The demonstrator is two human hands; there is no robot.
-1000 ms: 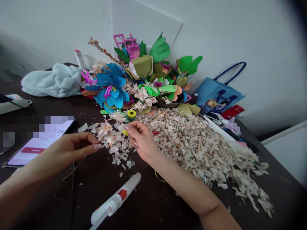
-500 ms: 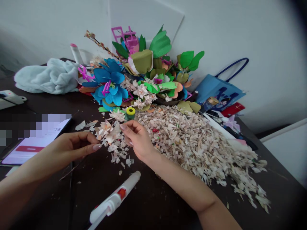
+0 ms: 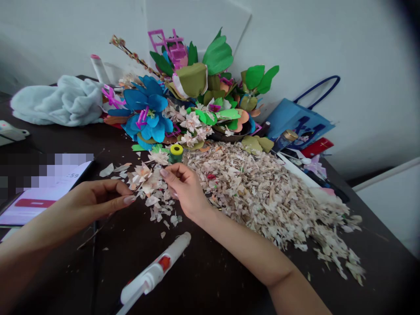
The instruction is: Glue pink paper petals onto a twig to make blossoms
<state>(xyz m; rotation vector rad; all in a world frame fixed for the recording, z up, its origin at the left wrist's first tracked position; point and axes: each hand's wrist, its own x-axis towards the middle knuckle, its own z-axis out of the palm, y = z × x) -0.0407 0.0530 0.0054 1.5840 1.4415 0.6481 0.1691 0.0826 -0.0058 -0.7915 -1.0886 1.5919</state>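
My left hand (image 3: 98,202) rests on the dark table (image 3: 203,280) with its fingers pinched together on a thin brown twig that bears pale paper blossoms (image 3: 144,175). My right hand (image 3: 184,188) hovers just right of those blossoms with its fingers curled and closed at the edge of the scrap pile; what they pinch is too small to name. A green and yellow spool (image 3: 176,153) stands right behind the right hand. A large heap of pale paper scraps (image 3: 269,197) spreads to the right.
A white glue gun (image 3: 154,273) lies near the front. A phone (image 3: 39,192) is at the left, a light blue cloth (image 3: 59,100) behind it. Coloured paper flowers (image 3: 183,96) are heaped at the back, a blue bag (image 3: 295,122) beside them.
Both hands have stayed almost in place with the twig; the view has drifted so everything sits slightly lower left. The right hand's fingers shifted a little nearer the blossoms.
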